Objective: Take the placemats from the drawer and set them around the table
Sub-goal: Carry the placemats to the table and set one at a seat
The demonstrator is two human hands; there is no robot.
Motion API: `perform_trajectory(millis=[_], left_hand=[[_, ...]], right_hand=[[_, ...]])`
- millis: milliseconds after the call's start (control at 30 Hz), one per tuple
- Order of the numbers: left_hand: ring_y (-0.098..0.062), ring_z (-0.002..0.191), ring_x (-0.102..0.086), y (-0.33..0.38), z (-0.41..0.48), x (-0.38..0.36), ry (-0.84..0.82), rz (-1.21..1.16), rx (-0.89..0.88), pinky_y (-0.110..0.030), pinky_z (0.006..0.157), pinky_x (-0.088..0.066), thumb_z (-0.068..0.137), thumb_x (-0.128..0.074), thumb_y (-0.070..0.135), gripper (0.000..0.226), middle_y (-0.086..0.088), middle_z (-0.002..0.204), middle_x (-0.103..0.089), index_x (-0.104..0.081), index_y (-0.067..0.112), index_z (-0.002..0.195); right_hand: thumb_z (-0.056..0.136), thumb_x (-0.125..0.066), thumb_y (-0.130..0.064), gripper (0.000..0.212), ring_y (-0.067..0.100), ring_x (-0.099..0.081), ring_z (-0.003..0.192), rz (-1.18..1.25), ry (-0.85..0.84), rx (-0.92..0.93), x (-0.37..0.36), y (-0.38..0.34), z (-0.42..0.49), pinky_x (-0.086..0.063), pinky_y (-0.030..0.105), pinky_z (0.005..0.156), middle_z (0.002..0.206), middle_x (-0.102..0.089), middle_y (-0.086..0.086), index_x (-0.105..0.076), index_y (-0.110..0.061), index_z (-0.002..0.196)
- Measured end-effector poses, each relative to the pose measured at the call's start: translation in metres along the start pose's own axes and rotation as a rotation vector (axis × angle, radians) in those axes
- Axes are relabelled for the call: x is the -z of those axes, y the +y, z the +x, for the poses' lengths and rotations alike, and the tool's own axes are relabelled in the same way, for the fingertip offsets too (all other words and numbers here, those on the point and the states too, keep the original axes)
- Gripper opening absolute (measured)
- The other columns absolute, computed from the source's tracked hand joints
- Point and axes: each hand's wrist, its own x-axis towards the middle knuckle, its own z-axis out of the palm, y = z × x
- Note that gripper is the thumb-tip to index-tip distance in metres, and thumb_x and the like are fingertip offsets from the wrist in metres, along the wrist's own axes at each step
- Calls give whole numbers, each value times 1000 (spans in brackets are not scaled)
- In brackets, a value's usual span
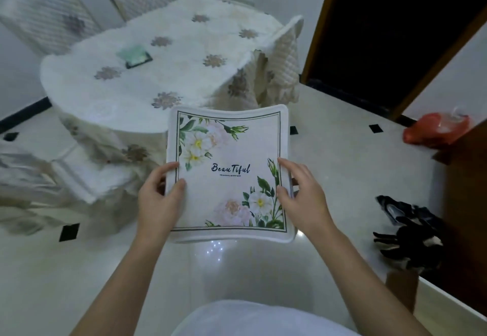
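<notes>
1. I see a pale tiled floor (342, 177) with small black diamond insets filling most of the view.
2. Ahead stands the table (147, 77), draped in a white cloth with brownish flower motifs; chairs (47, 16) in matching quilted covers stand along its far and right edges.
3. To my right a dark doorway (395, 32) opens in a wooden frame.
4. I hold the placemats (229, 174) in the air over the floor, just short of the table's near edge: white, a dark line border, flower prints in two opposite corners, the word "Beautiful" at the middle. At least two seem stacked; I cannot tell the count.
5. My left hand (158, 198) grips the stack's left edge, thumb on top and fingers curled beneath.
6. My right hand (303, 198) takes the right edge the same way, thumb on the printed face.
7. A dark tangled item (411, 235) lies at the right side of the floor.
8. An orange bag (434, 130) sits by the door frame.
9. A small green and black object (134, 56) rests near the table's left edge.
</notes>
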Motion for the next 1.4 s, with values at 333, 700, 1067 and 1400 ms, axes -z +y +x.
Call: perform_trajectory(millis=[333, 700, 1067, 1400], left_hand=[[-3, 76, -60, -1, 102, -14, 101, -22, 54, -19, 68, -52, 89, -68, 4, 35, 13, 89, -69, -70, 31, 110], [-22, 92, -66, 9, 211, -4, 473, 23, 53, -39, 80, -55, 88, -70, 11, 32, 8, 104, -71, -70, 33, 112], [-11, 88, -66, -32, 292, 70, 710, -18, 122, -15, 70, -53, 89, -68, 6, 35, 6, 106, -71, -69, 34, 110], [17, 92, -53, -77, 442, 119, 541, 42, 148, -1, 80, -37, 89, -67, 6, 36, 24, 112, -62, -68, 36, 109]], right_hand=[[88, -64, -10, 52, 2, -58, 106, 97, -20, 8, -27, 0, 140, -52, 40, 95, 121, -55, -19, -54, -34, 133], [90, -63, -13, 50, 2, -54, 113, 187, -306, 241, -90, -56, 340, -48, 39, 101, 127, -55, -16, -53, -32, 134], [89, -62, -18, 49, 5, -55, 107, 124, -496, 416, -220, -133, 433, -49, 36, 95, 124, -54, -14, -51, -34, 135], [90, -62, -20, 51, 9, -57, 104, -1, -430, 297, -309, -152, 511, -51, 38, 92, 125, -54, -12, -48, -35, 136]])
